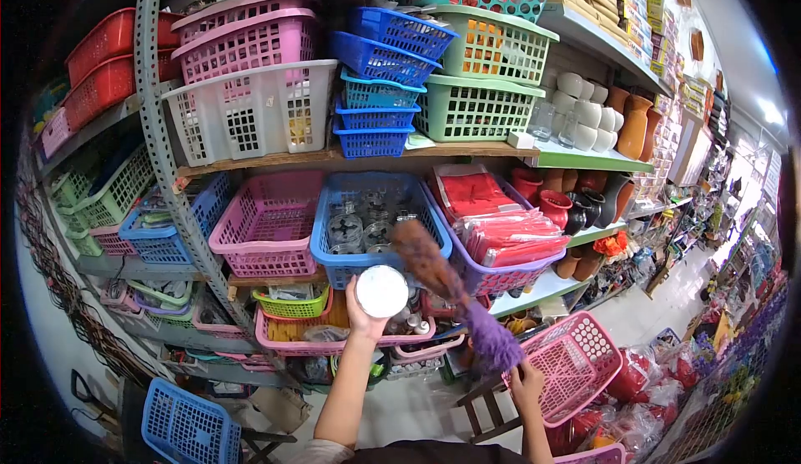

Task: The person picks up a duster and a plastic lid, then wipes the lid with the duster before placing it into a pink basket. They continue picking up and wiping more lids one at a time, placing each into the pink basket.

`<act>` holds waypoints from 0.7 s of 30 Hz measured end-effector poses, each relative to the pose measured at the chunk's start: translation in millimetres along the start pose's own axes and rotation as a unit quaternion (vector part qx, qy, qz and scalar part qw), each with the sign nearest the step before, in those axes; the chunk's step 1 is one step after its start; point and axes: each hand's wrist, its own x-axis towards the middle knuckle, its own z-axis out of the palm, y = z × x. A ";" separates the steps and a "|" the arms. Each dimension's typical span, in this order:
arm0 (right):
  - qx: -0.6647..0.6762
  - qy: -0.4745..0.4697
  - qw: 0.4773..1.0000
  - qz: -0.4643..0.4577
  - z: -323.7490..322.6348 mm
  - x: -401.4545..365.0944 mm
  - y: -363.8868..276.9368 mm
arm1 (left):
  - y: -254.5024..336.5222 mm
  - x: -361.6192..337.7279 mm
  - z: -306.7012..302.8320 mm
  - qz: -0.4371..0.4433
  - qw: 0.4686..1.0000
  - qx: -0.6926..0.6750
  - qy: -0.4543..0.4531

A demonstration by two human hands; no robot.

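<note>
My left hand is wrapped round a round white-topped container, held up in front of the blue basket. Inside that basket are several clear round containers. My right hand, lower and to the right, grips the purple end of a feather duster. The duster's brown feathered part is blurred and slants up to the left, over the front right of the blue basket. A pink basket is just right of my right hand.
A pink basket sits left of the blue one; a purple basket with red packets is on the right. Stacked baskets fill the shelf above. A metal post rises at the left. Below stands a blue basket.
</note>
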 end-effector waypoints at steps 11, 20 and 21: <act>0.005 0.038 0.999 -0.025 2.9 5.4 3.1 | -4.3 -2.4 -6.2 0.011 0.999 -0.042 -0.033; -0.016 0.036 0.998 0.044 1.9 1.6 -6.5 | -3.5 -5.6 4.0 -0.004 0.997 -0.048 -0.059; 0.022 0.011 1.000 -0.012 -0.7 -1.5 -9.3 | -11.7 2.2 -15.2 0.020 0.993 -0.061 -0.099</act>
